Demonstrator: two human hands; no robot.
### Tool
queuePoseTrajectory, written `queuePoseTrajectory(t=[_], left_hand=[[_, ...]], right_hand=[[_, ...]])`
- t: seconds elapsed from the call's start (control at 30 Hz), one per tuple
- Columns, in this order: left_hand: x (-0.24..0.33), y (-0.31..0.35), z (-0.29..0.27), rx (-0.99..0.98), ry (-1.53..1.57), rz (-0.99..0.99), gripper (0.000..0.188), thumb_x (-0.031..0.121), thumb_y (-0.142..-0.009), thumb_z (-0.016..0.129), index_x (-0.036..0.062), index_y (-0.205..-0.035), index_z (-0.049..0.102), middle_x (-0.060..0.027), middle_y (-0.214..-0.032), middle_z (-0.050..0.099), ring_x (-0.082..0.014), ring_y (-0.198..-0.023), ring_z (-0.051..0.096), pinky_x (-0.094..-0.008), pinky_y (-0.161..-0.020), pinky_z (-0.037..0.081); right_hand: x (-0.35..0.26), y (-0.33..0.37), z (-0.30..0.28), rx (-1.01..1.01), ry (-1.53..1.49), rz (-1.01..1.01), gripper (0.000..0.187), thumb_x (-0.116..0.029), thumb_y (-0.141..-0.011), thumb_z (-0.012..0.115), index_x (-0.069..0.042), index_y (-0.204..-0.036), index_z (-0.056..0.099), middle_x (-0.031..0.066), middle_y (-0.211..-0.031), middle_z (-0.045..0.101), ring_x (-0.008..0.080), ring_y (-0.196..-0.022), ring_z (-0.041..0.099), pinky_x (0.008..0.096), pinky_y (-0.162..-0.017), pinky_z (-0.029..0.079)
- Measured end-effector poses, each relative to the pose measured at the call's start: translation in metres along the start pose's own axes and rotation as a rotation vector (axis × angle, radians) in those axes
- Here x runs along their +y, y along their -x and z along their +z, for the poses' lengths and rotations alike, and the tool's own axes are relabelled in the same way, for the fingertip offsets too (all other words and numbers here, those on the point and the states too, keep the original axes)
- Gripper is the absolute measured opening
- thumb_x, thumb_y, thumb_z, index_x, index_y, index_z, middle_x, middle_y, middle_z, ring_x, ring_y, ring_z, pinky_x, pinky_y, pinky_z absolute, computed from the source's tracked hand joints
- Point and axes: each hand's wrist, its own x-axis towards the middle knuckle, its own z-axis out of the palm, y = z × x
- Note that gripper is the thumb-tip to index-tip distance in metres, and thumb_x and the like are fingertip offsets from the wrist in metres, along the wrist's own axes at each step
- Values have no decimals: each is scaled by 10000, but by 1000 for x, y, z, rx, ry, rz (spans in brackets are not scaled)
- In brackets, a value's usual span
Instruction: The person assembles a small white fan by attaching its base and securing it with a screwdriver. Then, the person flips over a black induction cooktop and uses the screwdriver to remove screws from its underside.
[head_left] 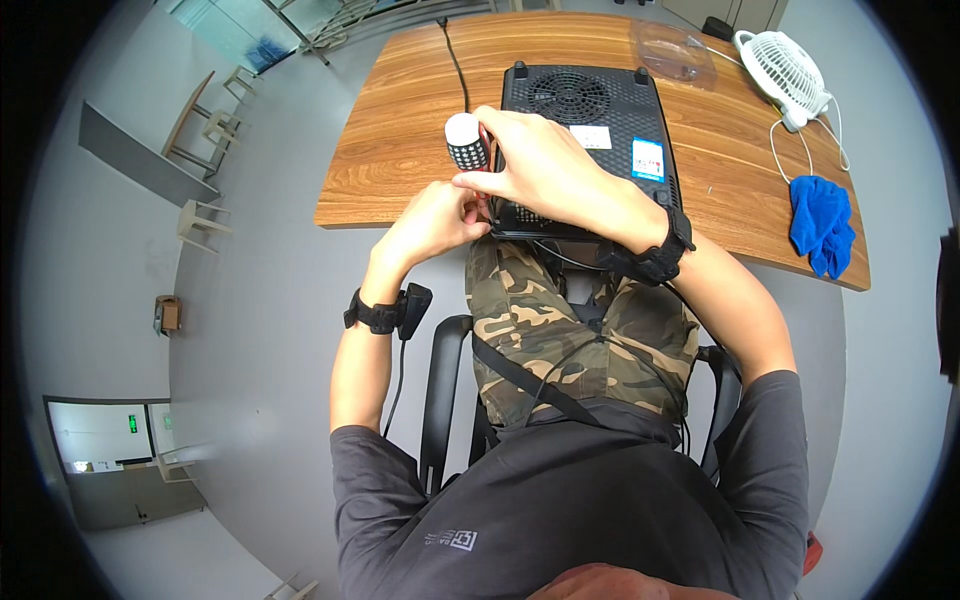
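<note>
Gripping a screwdriver (466, 147) with a white cap and a black handle dotted in white, the person's right hand (535, 165) curls its thumb and fingers around the tool at the left side of a black induction cooktop (625, 115). The handle stands up towards the head camera; its lower part, where some red shows, is mostly covered by the fingers. The left hand (440, 215) sits just below, thumb and fingers drawn together at the cooktop's near left corner; whether they pinch the screwdriver's shaft or something smaller cannot be told.

The cooktop lies underside up on a wood-grain table (390, 150), its near edge at the table's front edge, by the person's lap. A round fan grille (569, 97), a white label (590, 137) and a blue-and-white label (648, 159) show on its underside. A black power cord (457, 62) runs across the tabletop to the left of it.

At the table's far right stand a white desk fan (785, 75) and, beside it, a clear plastic container (675, 55); a crumpled blue cloth (822, 225) hangs partly over the front edge. The person wears black wrist straps (376, 313) and camouflage trousers (540, 320), seated in a chair with black armrests (445, 400).
</note>
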Motion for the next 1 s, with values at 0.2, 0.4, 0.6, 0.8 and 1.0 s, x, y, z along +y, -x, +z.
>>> queuePoseTrajectory(t=[0.2,0.4,0.6,0.8,1.0], left_hand=[[5,-1,4,6,-39,-5,239,187,-761,850,28,-851,697,-113,-714,664,-299,-690,659,-417,-683,525],[9,0,11,68,-33,-7,228,198,-766,860,33,-849,726,-126,-755,706,-312,-737,696,-415,-714,545],[6,-1,13,62,-33,-20,168,175,-798,820,34,-837,736,-122,-767,723,-308,-757,710,-414,-732,553],[4,-1,18,79,-28,7,140,165,-812,786,37,-823,730,-115,-748,719,-300,-736,707,-411,-723,552],[2,-1,19,84,-12,6,138,171,-820,774,41,-820,728,-114,-743,714,-298,-721,700,-411,-710,548]], right_hand=[[0,2,-2,-14,1,20,483,-351,-869,838,12,-1082,602,203,-925,689,388,-864,700,456,-756,549],[2,2,-3,0,-5,8,474,-350,-869,840,6,-1067,597,191,-897,682,373,-828,693,447,-743,546],[1,5,-2,19,-6,-1,464,-348,-870,840,2,-1049,593,187,-897,680,364,-827,692,440,-739,544],[0,5,-1,10,-11,0,461,-348,-868,840,0,-1039,593,183,-890,677,361,-824,691,439,-735,542],[-1,4,-3,4,0,10,454,-344,-867,840,0,-1033,594,185,-887,680,362,-826,696,440,-737,544]])
